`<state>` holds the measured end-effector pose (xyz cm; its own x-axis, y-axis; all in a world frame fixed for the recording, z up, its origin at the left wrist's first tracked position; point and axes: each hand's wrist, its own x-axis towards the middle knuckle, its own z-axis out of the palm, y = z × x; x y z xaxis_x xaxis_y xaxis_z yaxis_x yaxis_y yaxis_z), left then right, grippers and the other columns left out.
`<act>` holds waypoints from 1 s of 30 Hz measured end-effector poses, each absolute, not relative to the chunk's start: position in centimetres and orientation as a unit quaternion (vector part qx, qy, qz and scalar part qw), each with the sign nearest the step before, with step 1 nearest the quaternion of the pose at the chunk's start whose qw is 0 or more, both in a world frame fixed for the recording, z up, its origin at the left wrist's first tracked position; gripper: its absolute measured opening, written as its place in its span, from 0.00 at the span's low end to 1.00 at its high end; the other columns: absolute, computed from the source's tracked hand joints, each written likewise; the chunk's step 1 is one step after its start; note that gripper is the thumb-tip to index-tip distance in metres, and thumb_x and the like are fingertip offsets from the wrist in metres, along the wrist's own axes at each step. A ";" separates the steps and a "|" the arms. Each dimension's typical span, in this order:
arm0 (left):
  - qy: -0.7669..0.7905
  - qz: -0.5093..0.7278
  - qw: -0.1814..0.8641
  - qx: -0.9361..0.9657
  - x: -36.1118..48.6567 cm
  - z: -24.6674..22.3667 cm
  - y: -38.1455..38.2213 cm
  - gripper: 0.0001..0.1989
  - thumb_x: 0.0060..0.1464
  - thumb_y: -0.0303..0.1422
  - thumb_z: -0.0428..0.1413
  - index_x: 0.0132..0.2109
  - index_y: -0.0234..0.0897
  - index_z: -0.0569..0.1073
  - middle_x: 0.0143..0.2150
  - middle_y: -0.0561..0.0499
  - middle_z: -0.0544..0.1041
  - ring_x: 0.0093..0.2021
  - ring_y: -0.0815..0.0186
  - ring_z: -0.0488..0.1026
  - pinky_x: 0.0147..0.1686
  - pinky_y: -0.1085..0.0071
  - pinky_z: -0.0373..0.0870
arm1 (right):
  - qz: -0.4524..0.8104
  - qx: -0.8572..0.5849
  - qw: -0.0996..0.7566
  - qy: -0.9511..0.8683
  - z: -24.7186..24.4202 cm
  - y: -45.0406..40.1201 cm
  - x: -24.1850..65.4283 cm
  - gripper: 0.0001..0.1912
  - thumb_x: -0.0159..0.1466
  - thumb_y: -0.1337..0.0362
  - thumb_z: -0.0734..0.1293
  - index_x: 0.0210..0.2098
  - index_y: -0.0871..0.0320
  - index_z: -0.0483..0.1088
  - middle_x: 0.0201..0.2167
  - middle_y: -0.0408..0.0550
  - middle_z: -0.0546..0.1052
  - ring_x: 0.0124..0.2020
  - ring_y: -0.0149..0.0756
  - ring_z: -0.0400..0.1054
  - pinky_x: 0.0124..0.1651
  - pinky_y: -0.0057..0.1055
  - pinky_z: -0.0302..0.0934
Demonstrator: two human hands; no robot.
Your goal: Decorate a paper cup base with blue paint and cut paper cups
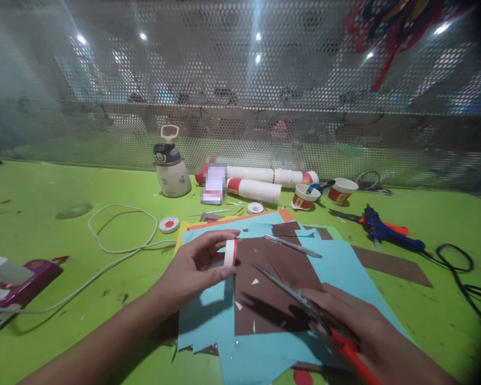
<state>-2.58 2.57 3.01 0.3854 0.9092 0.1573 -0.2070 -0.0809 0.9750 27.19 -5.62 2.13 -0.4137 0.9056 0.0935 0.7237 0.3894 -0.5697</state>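
My left hand (194,262) pinches a short ring-like piece of white paper cup (230,254) with a red edge, between the thumb and fingertips. It is held upright just above the paper stack. My right hand (355,323) grips a pair of scissors (286,290) with red handles, blades pointing forward and left; whether the blades are parted is hard to make out. Beneath both hands lies a brown sheet (264,321) scattered with small white scraps, on top of light blue paper (340,262). A silver pen (292,246) rests across the sheets beyond the scissors.
At the back are a bottle (172,176), a phone (214,184), stacked paper cups (256,190) and two short cups (304,197). To the right lies a blue glue gun (388,227) with a black cord. A white cable (120,251) runs left to a purple power strip (28,283).
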 end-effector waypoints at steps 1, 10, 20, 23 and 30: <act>0.294 0.465 0.608 0.572 -2.6 2.8 2.6 0.20 0.47 0.28 0.69 0.48 0.41 0.78 0.59 0.45 0.74 0.59 0.55 0.70 0.55 0.63 0.70 | 0.238 -0.509 0.185 -0.806 2.2 -5.6 27.1 0.28 0.65 0.62 0.68 0.63 0.40 0.63 0.51 0.46 0.76 0.54 0.42 0.71 0.56 0.36 0.67; 0.276 0.368 0.699 0.548 -2.7 1.9 2.6 0.29 0.52 0.28 0.67 0.59 0.47 0.69 0.51 0.46 0.78 0.45 0.62 0.78 0.47 0.63 0.72 | 0.239 -0.508 0.095 -0.822 2.3 -5.9 26.8 0.27 0.67 0.67 0.65 0.64 0.45 0.60 0.50 0.50 0.72 0.56 0.42 0.68 0.61 0.44 0.63; 0.287 0.367 0.681 0.566 -2.6 2.1 2.5 0.18 0.56 0.35 0.63 0.52 0.42 0.69 0.57 0.41 0.73 0.46 0.59 0.77 0.47 0.60 0.72 | 0.215 -0.502 0.072 -0.835 2.5 -5.7 26.5 0.26 0.65 0.69 0.65 0.62 0.49 0.62 0.47 0.50 0.72 0.51 0.40 0.70 0.59 0.43 0.65; 0.291 0.388 0.679 0.551 -2.6 1.9 2.7 0.20 0.55 0.32 0.64 0.53 0.43 0.69 0.59 0.42 0.72 0.50 0.58 0.76 0.50 0.60 0.71 | 0.207 -0.501 0.075 -0.837 2.3 -5.8 26.8 0.28 0.63 0.71 0.66 0.62 0.49 0.62 0.50 0.51 0.72 0.53 0.40 0.70 0.57 0.39 0.67; 0.303 0.375 0.686 0.545 -2.6 2.1 2.8 0.25 0.55 0.32 0.64 0.57 0.42 0.67 0.46 0.44 0.78 0.45 0.58 0.77 0.45 0.61 0.72 | 0.169 -0.473 0.147 -0.852 1.3 -6.0 27.7 0.33 0.62 0.69 0.67 0.64 0.43 0.59 0.49 0.49 0.75 0.51 0.41 0.73 0.48 0.33 0.72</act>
